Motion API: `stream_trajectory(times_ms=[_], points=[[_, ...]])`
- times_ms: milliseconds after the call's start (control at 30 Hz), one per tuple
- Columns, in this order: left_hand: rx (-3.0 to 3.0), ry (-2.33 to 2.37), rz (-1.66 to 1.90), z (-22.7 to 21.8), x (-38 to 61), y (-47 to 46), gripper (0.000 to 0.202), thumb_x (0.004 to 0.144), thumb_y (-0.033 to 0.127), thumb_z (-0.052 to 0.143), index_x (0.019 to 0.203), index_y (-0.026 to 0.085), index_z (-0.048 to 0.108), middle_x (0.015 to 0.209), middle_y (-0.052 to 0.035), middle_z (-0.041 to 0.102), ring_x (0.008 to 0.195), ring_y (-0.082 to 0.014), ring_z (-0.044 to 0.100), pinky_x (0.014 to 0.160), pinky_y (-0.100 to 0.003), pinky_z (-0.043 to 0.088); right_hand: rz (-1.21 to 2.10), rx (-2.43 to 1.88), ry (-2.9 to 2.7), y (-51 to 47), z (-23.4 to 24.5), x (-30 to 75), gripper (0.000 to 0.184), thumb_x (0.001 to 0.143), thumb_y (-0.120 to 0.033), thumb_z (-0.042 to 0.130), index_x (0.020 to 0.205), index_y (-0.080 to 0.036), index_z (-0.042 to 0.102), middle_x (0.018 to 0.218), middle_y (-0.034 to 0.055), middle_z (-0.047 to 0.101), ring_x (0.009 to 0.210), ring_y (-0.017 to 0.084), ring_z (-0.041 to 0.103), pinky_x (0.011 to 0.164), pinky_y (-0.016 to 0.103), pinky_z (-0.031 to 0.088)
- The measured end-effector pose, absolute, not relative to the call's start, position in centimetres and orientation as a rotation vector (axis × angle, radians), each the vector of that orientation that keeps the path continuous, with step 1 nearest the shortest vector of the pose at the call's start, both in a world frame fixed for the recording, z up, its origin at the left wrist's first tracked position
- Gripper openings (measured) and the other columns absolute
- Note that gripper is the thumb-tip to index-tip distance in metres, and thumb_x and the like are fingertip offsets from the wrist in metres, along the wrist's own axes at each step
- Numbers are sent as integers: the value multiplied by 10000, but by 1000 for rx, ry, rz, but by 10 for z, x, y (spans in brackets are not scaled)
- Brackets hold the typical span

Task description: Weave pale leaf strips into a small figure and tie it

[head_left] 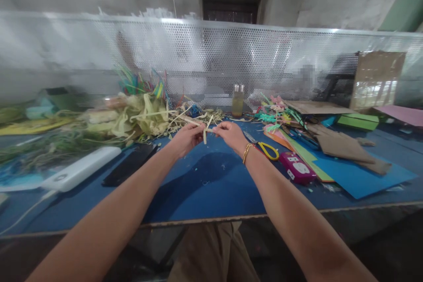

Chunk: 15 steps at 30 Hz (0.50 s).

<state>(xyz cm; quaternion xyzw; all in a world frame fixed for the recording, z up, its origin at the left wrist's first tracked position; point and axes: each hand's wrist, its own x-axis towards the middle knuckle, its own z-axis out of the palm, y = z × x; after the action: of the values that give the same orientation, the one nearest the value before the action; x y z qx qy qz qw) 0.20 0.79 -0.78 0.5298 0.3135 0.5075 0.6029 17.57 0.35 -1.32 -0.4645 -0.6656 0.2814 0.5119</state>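
Above the blue table (205,194), my left hand (189,140) and my right hand (233,134) face each other, each with its fingers pinched. Between them are pale yellow-green leaf strips (205,135) that cross one another, with one short end hanging down. My left hand grips the strips from the left side, my right hand from the right. A gold bracelet (246,153) circles my right wrist. Just right of that wrist lie yellow-handled scissors (268,150). Beyond my left hand is a heap of similar pale leaves (148,112).
A white power strip (84,168) with a cord and a black phone-like slab (130,165) lie left. To the right are a magenta case (297,168), blue paper (357,180) and brown cardboard (343,143). A bottle (237,101) stands before the perforated metal screen (280,66).
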Motion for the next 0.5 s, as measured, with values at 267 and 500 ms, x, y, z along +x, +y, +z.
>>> stream_trajectory(times_ms=[267,500], points=[[1382,794,1003,-16,2,7,269,674,381,789,721,138,685,662,-19,620,593,-94,532,565,-215,413,531,-1091,-1575,6,-11,181,240,750,-463,659,756,-235,734,824,37,702,800,181,606,783,325,445],[1393,760,860,-14,4,0,256,651,364,794,746,137,724,738,-74,675,652,-143,586,635,-278,452,996,-929,-1540,-1,-12,170,152,670,-343,714,651,-194,692,646,9,662,613,124,552,650,274,460]])
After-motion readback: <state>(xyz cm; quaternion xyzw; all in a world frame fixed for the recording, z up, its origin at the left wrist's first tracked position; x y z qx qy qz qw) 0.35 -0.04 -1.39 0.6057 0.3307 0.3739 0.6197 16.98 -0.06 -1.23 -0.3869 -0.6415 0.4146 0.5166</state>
